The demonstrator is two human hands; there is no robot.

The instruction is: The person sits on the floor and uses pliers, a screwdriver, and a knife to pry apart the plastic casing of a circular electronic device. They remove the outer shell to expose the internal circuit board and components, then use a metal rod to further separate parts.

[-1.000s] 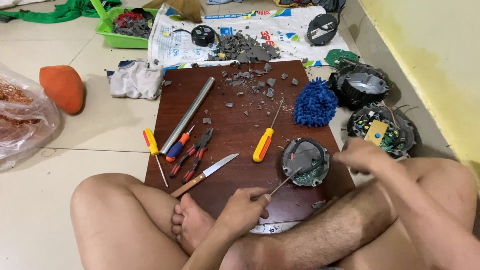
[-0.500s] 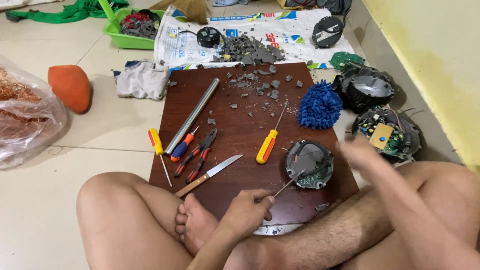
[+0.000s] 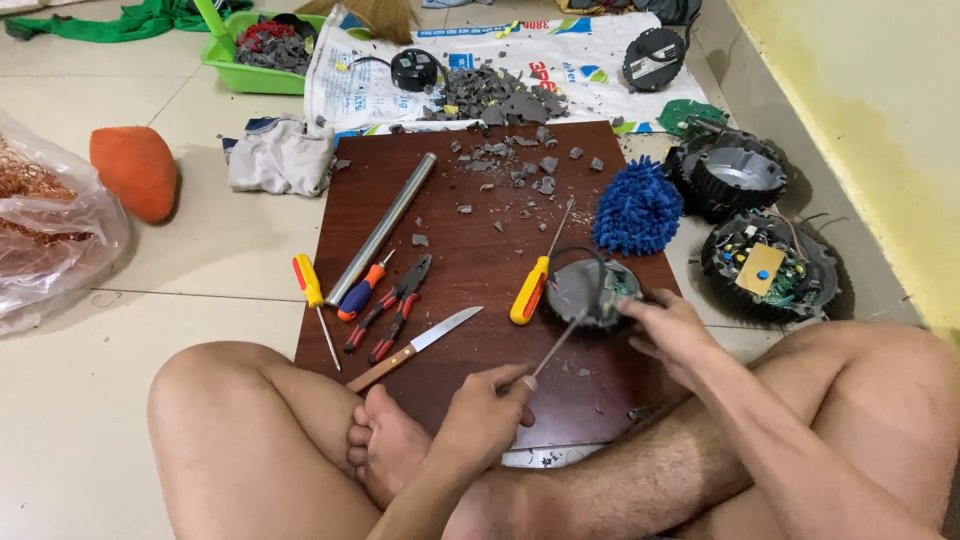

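Observation:
I sit cross-legged on the floor behind a dark wooden board (image 3: pixel 470 260). My left hand (image 3: pixel 490 410) grips the handle of a thin screwdriver (image 3: pixel 560 345) whose tip rests against a round grey electronic part (image 3: pixel 585 290) showing a green circuit board. My right hand (image 3: pixel 668 330) holds that part by its right edge on the board. A yellow-handled screwdriver (image 3: pixel 530 290) lies just left of the part.
On the board lie a knife (image 3: pixel 430 340), red pliers (image 3: pixel 395 310), two more screwdrivers (image 3: pixel 312 285), a metal tube (image 3: pixel 385 225) and grey plastic bits (image 3: pixel 520 170). A blue fluffy pad (image 3: pixel 637 205) and two opened round housings (image 3: pixel 770 265) sit to the right.
My right hand has moved left from beside the opened housing and taken hold of the round grey part. My left hand keeps the screwdriver against it.

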